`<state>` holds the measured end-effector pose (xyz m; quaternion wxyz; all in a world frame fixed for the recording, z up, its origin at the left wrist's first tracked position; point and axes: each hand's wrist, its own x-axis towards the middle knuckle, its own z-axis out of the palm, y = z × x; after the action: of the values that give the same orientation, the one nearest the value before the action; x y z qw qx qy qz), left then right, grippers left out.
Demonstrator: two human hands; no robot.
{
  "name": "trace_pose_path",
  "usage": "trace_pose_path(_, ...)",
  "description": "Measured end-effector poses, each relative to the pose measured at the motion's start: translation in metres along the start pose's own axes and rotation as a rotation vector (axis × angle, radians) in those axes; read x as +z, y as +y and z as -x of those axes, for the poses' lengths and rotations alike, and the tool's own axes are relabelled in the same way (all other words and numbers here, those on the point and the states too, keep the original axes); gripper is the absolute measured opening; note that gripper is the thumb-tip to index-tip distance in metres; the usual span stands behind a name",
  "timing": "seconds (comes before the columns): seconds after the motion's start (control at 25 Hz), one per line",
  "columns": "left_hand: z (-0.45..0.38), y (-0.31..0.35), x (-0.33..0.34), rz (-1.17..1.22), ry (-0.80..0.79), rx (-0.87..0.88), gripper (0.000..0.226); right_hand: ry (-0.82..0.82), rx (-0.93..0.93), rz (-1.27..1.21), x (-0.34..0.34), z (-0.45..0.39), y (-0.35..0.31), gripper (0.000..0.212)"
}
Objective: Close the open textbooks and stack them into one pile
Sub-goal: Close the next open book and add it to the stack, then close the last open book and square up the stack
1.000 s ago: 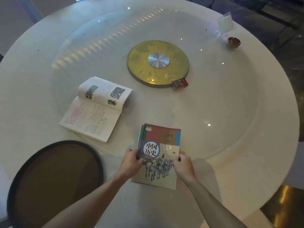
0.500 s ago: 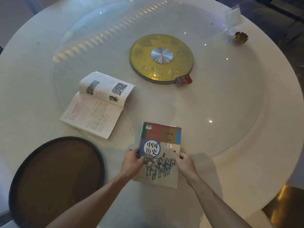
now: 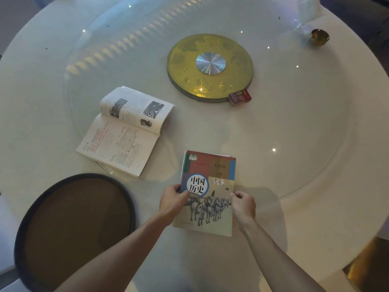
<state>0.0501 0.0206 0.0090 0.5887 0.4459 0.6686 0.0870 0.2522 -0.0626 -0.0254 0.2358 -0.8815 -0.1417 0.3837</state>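
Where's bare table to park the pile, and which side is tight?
Free: the wide stretch right of the closed books, between the right hand and the table rim. Also bare is the far left, beyond the open textbook. Crowded: the near left, where the round tray and open textbook flank the left hand.

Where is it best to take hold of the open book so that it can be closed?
Probably the far page block of the open book, at its raised outer edge near the yellow disc. Come from the far side with the left hand, folding toward you over the spine.
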Motion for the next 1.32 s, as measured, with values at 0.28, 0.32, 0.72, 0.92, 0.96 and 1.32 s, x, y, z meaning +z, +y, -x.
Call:
trace_pose_path(0.28,-0.037,0.046,-0.010,0.072,-0.069,0.040,0.038,-0.006,-0.103,0.116,-0.012,-0.040,-0.061,0.028)
trace_pose_path(0.32,-0.043,0.052,-0.016,0.075,-0.063,0.039,0.049,0.005,-0.123,0.164,-0.011,-0.043,-0.076,0.025)
trace_pose_path(0.72,-0.101,0.016,-0.167,0.779,0.651,-0.345,0.066,-0.392,-0.682,0.550,0.085,-0.053,-0.334,0.072)
trace_pose_path(0.92,-0.117,-0.015,-0.197,0.782,0.689,-0.427,0.081,-0.440,-0.675,0.687,0.166,-0.056,-0.383,0.089)
trace_pose_path(0.96,-0.120,-0.017,-0.200,0.700,0.698,-0.429,0.088,-0.428,-0.644,0.703,0.179,-0.058,-0.383,0.091)
trace_pose_path(1.32,-0.118,-0.012,-0.196,-0.021,0.695,-0.400,0.090,-0.638,-0.412,0.648,0.189,-0.068,-0.364,0.110)
